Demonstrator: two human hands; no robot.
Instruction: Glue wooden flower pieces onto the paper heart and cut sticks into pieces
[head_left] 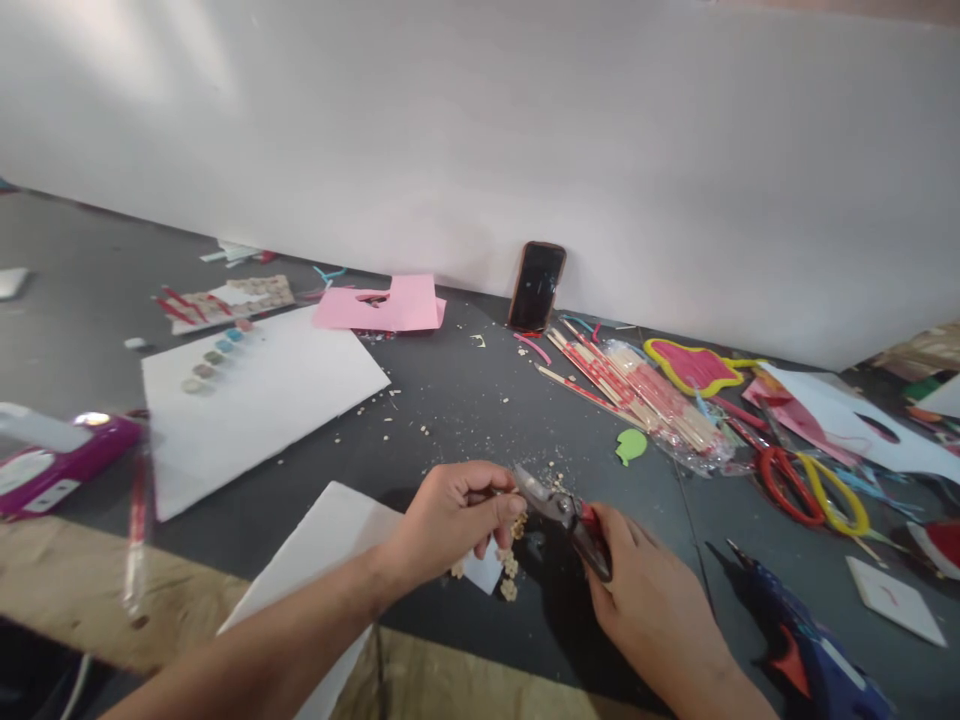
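My right hand is wrapped round the red-handled pruning shears, whose blades point up and left. Just left of the blades, my left hand is closed in a pinch. Whatever sits between its fingertips is too small and covered to name. Below those fingers lie several cream flower-like pieces and a small white square, partly hidden by the hand. Pale crumbs are scattered on the dark table beyond the shears. A white board lies under my left forearm.
At the left are a large white sheet with paint dabs and a purple glue gun. A phone leans on the wall. Bagged sticks, scissors, a green paper cutout and a blue glue gun lie rightward.
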